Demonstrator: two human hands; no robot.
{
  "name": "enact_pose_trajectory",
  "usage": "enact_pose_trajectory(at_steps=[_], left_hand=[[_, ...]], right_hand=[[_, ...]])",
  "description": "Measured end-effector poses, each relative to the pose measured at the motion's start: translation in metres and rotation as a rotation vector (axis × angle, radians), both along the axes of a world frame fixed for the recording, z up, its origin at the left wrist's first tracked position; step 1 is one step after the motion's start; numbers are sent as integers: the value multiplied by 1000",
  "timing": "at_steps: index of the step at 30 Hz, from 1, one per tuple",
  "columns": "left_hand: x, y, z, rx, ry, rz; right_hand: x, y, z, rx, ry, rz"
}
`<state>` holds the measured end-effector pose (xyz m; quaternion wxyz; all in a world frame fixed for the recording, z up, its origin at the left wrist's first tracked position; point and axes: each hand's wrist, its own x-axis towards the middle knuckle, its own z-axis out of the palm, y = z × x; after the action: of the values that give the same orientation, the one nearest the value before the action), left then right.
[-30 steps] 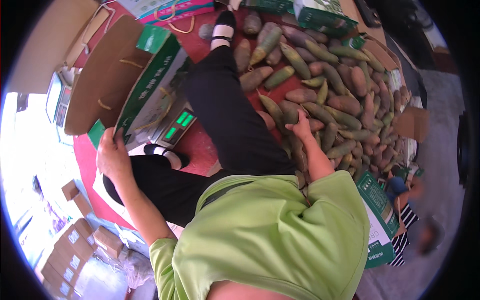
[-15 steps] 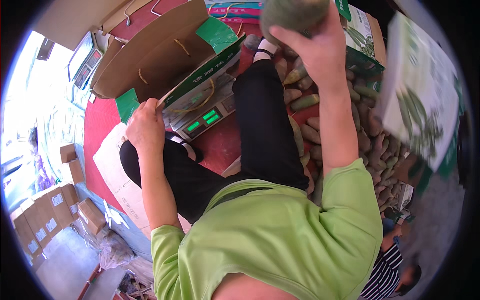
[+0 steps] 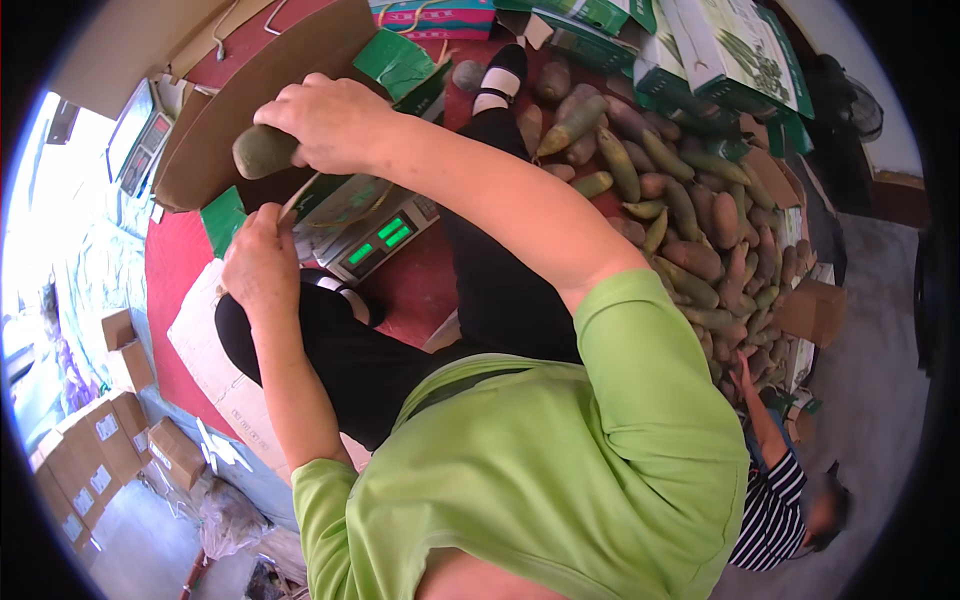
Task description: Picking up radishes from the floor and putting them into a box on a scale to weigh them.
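My right hand [image 3: 335,125] is closed around a green radish [image 3: 262,152], holding it over the mouth of a brown and green cardboard gift box [image 3: 270,90]. The box stands open, its flaps spread, and what lies inside it is hidden. My left hand [image 3: 260,262] pinches the near edge of the box beside a green flap [image 3: 224,218]. Beneath the box sits a digital scale [image 3: 380,245] with lit green readouts. To the right lies a large heap of radishes [image 3: 700,258], green and soil-brown.
White and green printed cartons [image 3: 725,55] are at the far right. Another person [image 3: 775,500] reaches toward the heap from the lower right. A second scale [image 3: 148,145] stands at left, with brown boxes [image 3: 105,455] lower down. Red covering [image 3: 190,330] lies under the box.
My right hand has swung leftward with the radish, from above the heap to over the box. A printed carton that was in the air at right is gone from there. The left hand keeps its grip.
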<state>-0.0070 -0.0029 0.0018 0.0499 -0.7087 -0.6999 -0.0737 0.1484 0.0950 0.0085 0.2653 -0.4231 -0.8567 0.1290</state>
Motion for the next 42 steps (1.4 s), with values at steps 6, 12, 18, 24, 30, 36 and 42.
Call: enact_pose_trajectory(at_steps=[6,12,18,24,30,36,42], left_hand=[[2,2,1,-15,-11,-20],[2,2,2,13,6,-12],[0,4,-4,2,6,9],[1,7,-7,21,3,32],[-3,9,-10,55,25,6],[-2,7,-8,64,1,23],[7,5,-1,54,-8,9]], right_hand=[[51,3,-2,-80,256,-13],[173,-41,-4,-158,566,-328],[315,-120,-164,-412,384,-801],[365,-244,-309,-789,236,-1107],[301,-247,-314,-928,-38,-1070],[265,-214,-313,-957,-383,-846],[271,-212,-319,-1185,-356,-1000]])
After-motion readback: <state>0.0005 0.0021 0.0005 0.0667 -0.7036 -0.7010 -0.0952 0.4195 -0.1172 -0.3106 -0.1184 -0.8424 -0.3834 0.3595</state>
